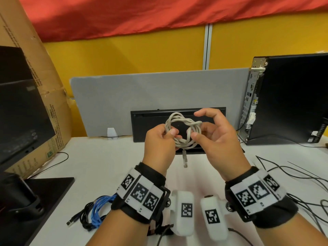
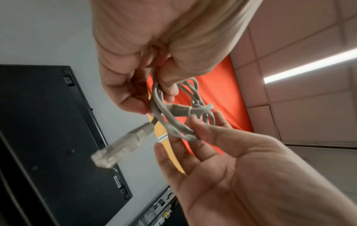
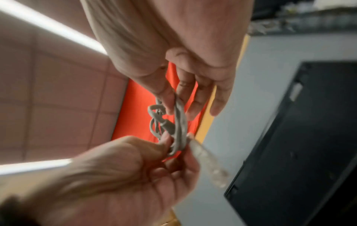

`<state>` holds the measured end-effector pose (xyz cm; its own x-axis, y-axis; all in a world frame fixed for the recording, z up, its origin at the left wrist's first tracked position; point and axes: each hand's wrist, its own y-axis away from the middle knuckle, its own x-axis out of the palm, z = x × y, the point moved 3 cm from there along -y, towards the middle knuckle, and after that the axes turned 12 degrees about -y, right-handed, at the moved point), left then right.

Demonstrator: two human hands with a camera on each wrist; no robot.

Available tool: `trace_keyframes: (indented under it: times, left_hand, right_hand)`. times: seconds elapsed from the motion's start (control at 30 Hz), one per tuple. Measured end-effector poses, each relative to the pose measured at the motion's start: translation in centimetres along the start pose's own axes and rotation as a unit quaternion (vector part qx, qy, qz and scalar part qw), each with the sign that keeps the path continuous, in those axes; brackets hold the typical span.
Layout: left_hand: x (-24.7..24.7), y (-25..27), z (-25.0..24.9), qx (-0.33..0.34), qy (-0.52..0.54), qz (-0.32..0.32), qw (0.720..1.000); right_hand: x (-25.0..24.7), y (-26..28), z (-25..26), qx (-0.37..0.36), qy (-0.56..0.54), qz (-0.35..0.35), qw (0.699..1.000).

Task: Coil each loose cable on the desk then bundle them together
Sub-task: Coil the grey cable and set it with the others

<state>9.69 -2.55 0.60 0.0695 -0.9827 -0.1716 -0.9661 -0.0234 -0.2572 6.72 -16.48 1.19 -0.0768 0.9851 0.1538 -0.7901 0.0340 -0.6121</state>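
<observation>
A grey network cable point(image 1: 183, 139) wound into a small coil is held up over the desk between both hands. My left hand point(image 1: 170, 137) grips the coil's left side, thumb on top. My right hand point(image 1: 197, 125) pinches the right side with thumb and fingers, index finger raised. One clear plug point(image 1: 185, 161) dangles below the coil. In the left wrist view my left hand's fingers point(image 2: 168, 87) curl through the loops of the grey cable point(image 2: 173, 120), and the plug point(image 2: 119, 148) hangs loose. In the right wrist view my right hand's thumb point(image 3: 168, 104) presses the cable point(image 3: 180, 122).
Coiled blue and black cables point(image 1: 94, 213) lie at the near left of the white desk point(image 1: 106, 162). Loose black cables point(image 1: 301, 176) trail at the right. A black keyboard point(image 1: 145, 125) leans against the grey divider, a PC tower point(image 1: 287, 98) stands right, a monitor point(image 1: 19, 107) and cardboard box left.
</observation>
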Motion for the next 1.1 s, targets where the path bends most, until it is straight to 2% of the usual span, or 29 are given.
trace_keyframes:
  times: [0.07,0.1,0.17,0.23,0.33,0.43,0.57,0.73,0.83,0.9,1.0,1.1]
  left_hand:
    - [-0.1,0.0,0.0,0.005,-0.014,-0.006,1.000]
    - [-0.1,-0.1,0.1,0.010,-0.028,-0.012,0.999]
    - [-0.3,-0.1,0.1,0.024,-0.057,-0.024,0.998]
    - [-0.5,-0.3,0.0,0.036,-0.071,-0.033,0.996]
    - [-0.6,-0.2,-0.1,0.045,-0.086,-0.027,0.995]
    - [-0.2,0.1,-0.1,0.035,-0.075,-0.006,0.997]
    - [-0.1,0.0,-0.3,0.043,-0.105,-0.003,0.994]
    - [-0.2,-0.2,-0.3,0.024,-0.133,0.002,0.991]
    - [-0.4,-0.4,-0.3,0.016,-0.131,0.005,0.991]
    - [-0.5,-0.5,-0.1,0.009,-0.127,0.008,0.992]
    - [-0.6,-0.7,0.3,0.007,-0.138,0.007,0.990]
    - [-0.6,-0.7,0.7,0.005,-0.131,0.008,0.991]
  right_hand:
    - [0.3,0.2,0.3,-0.078,0.130,0.020,0.988]
    - [0.4,0.4,0.3,-0.115,0.204,0.025,0.972]
    - [0.5,0.5,0.6,-0.174,0.331,0.026,0.927]
    - [0.6,0.6,1.0,-0.228,0.413,0.036,0.881]
    - [0.6,0.7,1.5,-0.299,0.436,0.041,0.848]
    - [0.2,0.8,1.6,-0.333,0.419,0.032,0.844]
    - [-0.5,0.6,1.1,-0.307,0.404,0.016,0.862]
    - [-0.9,0.5,0.2,-0.240,0.368,0.011,0.899]
    - [-0.7,0.5,0.3,-0.211,0.374,0.023,0.903]
    - [-0.4,0.5,0.7,-0.196,0.412,0.046,0.889]
    - [0.5,0.7,1.5,-0.179,0.482,0.104,0.852]
    - [1.2,0.8,2.2,-0.126,0.550,0.147,0.812]
